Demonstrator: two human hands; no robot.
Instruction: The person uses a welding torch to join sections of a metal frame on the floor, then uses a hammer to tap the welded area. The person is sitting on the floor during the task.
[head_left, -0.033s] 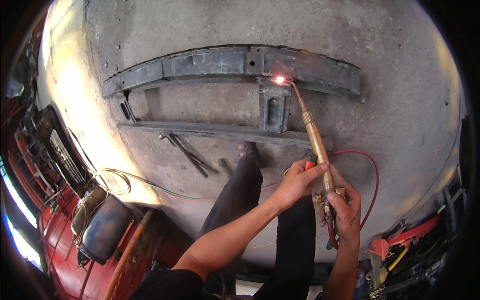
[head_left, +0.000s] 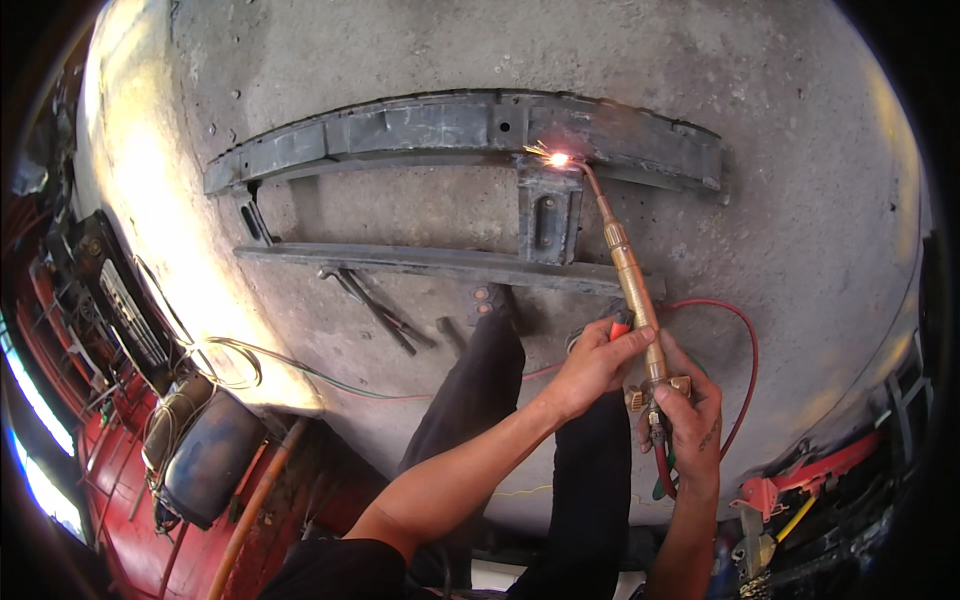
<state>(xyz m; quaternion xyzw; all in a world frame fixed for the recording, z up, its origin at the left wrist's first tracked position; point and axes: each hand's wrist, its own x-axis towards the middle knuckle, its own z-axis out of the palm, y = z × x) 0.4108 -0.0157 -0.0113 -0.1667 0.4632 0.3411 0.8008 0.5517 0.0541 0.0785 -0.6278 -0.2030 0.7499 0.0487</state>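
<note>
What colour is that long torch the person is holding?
The torch is brassy gold, seen best in the head view.

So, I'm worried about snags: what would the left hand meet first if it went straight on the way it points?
Most likely the brass torch, which the left hand is touching. Past it, the red hose seems in line, though depth is unclear.

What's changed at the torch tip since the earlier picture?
Small sparks now fly out to the left of the bright glow. Nothing has visibly moved, been taken hold of or let go: the left hand and right hand stay on the brass torch, and the curved metal beam lies as before.
</note>
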